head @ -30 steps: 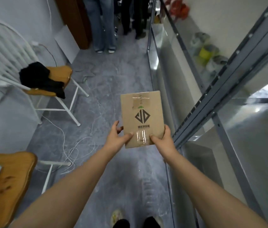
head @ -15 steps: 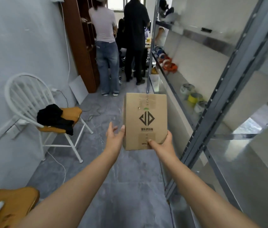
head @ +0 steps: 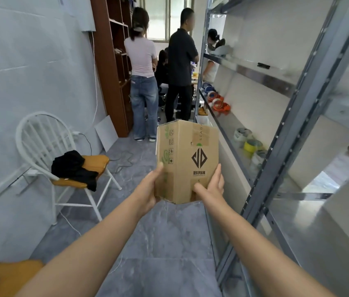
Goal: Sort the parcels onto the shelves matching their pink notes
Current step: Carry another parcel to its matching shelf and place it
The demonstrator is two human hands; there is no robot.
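One brown box (head: 187, 161) held up in the air with both hands, above the grey floor (head: 165, 243) and just left of the metal shelves (head: 298, 116). Left hand (head: 150, 189) wrapped round the near left side, thumb up along the edge. Right hand (head: 211, 187) cupped at the bottom right corner, fingers spread up the right side. Both grips tight on the box. Two chairs at the left: a white chair (head: 47, 146) with a black cloth (head: 73, 168) on its seat, and a corner of another wooden seat (head: 8, 277). Three people standing far off, a fourth partly hidden. Tape rolls (head: 248, 146) sitting on one shelf.
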